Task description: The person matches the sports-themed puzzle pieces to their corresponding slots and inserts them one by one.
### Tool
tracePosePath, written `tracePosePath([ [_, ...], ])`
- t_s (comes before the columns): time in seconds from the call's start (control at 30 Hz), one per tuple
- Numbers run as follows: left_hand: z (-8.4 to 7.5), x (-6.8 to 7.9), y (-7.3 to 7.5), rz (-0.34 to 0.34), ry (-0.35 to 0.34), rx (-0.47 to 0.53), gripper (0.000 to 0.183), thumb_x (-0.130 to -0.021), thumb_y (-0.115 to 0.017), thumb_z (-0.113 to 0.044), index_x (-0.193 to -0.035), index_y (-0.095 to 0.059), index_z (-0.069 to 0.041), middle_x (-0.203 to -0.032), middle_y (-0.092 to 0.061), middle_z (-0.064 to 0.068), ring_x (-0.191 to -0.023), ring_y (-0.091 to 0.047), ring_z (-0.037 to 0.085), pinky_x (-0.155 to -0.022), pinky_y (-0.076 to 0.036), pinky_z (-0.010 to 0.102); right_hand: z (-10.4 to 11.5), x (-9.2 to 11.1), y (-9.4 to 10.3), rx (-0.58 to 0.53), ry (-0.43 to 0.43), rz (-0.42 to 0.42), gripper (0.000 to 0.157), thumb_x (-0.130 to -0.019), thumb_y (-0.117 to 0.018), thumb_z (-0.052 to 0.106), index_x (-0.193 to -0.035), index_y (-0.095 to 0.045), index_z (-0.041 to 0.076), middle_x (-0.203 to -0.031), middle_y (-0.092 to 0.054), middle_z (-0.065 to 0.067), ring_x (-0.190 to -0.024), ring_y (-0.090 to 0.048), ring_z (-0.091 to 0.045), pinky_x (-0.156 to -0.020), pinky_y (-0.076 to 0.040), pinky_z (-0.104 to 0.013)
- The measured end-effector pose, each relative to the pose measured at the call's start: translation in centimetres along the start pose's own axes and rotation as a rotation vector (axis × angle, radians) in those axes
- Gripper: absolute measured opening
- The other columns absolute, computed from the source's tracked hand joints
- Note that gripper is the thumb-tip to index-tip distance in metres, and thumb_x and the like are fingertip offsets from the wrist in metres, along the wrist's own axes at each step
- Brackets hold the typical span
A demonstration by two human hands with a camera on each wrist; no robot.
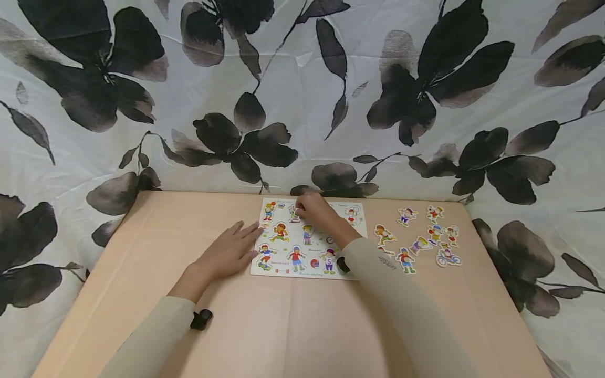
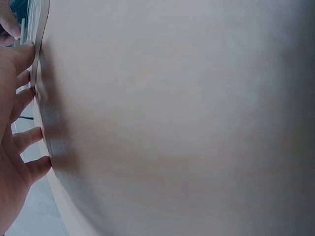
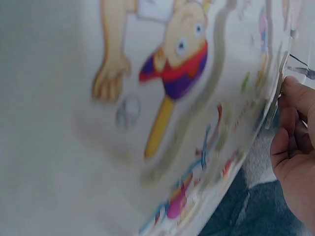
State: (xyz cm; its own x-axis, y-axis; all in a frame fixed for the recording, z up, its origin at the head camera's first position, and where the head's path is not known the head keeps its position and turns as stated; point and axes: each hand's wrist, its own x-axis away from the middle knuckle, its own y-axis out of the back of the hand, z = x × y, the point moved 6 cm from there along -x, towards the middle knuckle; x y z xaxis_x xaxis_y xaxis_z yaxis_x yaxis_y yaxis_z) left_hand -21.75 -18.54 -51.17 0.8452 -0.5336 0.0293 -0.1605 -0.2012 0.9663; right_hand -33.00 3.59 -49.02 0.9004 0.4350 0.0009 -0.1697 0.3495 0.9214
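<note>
A white puzzle board (image 1: pixel 309 239) printed with cartoon children lies flat near the far edge of the tan counter (image 1: pixel 283 325), just in front of a flower-patterned cloth (image 1: pixel 302 94) that hangs behind it. The left hand (image 1: pixel 230 250) lies palm down on the counter beside the board's left edge, fingers straight and slightly spread — the grip is open and holds nothing. In the left wrist view its fingertips (image 2: pixel 27 51) meet the board's thin edge (image 2: pixel 40 29).

The right hand (image 1: pixel 315 209) reaches across the board to its far side, the fingers curled down over a small figure piece (image 1: pixel 294 214) at the top row. The grip looks closed on that piece, though the fingers hide most of it. The right wrist view shows the board's surface (image 3: pixel 162 98) very close and blurred, with a painted child in a red and purple top, and curled fingers (image 3: pixel 295 147) at the board's far rim.

To the right of the board, well apart from both hands, a loose cluster of cut-out figure pieces (image 1: pixel 420 239) lies scattered on the counter — among them one on a bicycle (image 1: pixel 448 257). Both forearms wear pale beige sleeves (image 1: pixel 156 336).
</note>
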Motion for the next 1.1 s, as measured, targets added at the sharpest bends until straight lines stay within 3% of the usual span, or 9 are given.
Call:
tracePosePath([
  [0.23, 0.0, 0.2, 0.1, -0.007, -0.007, -0.007, 0.064, -0.104, -0.056, -0.041, -0.161, -0.039, -0.017, -0.169, -0.034, 0.004, -0.153, -0.030, 0.048, -0.126, -0.027, 0.060, 1.0, -0.6, -1.0, 0.087, 0.017, 0.035, 0.013, -0.101, -0.068, 0.022, -0.100, -0.073, 0.010, -0.095, -0.065, -0.005, -0.084, -0.057, -0.016, -0.075, -0.052, -0.029],
  [0.73, -0.3, -0.1, 0.2, 0.004, -0.010, 0.000, 0.064, -0.104, -0.056, -0.040, -0.161, -0.039, -0.016, -0.168, -0.034, 0.006, -0.153, -0.030, 0.048, -0.126, -0.026, 0.061, 0.9, -0.5, -1.2, 0.089, 0.014, 0.064, 0.013, -0.101, -0.069, 0.023, -0.104, -0.072, 0.010, -0.098, -0.066, -0.005, -0.086, -0.056, -0.016, -0.077, -0.052, -0.030],
  [0.97, -0.2, -0.3, 0.4, 0.004, -0.007, -0.002, 0.064, -0.104, -0.057, -0.041, -0.161, -0.039, -0.016, -0.169, -0.034, 0.006, -0.153, -0.029, 0.048, -0.125, -0.027, 0.061, 0.2, 0.6, -0.1, 0.021, 0.003, 0.024, 0.020, -0.100, -0.068, 0.020, -0.117, -0.071, 0.010, -0.101, -0.062, -0.004, -0.088, -0.055, -0.017, -0.079, -0.052, -0.031],
  [1.1, 0.0, -0.4, 0.4, 0.008, -0.004, -0.001, 0.064, -0.104, -0.057, -0.040, -0.161, -0.039, -0.015, -0.169, -0.033, 0.006, -0.153, -0.028, 0.048, -0.126, -0.026, 0.061, -0.5, 1.8, 1.2, -0.025, 0.008, -0.019, 0.022, -0.101, -0.068, 0.019, -0.121, -0.070, 0.010, -0.114, -0.064, -0.005, -0.097, -0.058, -0.019, -0.089, -0.055, -0.034],
])
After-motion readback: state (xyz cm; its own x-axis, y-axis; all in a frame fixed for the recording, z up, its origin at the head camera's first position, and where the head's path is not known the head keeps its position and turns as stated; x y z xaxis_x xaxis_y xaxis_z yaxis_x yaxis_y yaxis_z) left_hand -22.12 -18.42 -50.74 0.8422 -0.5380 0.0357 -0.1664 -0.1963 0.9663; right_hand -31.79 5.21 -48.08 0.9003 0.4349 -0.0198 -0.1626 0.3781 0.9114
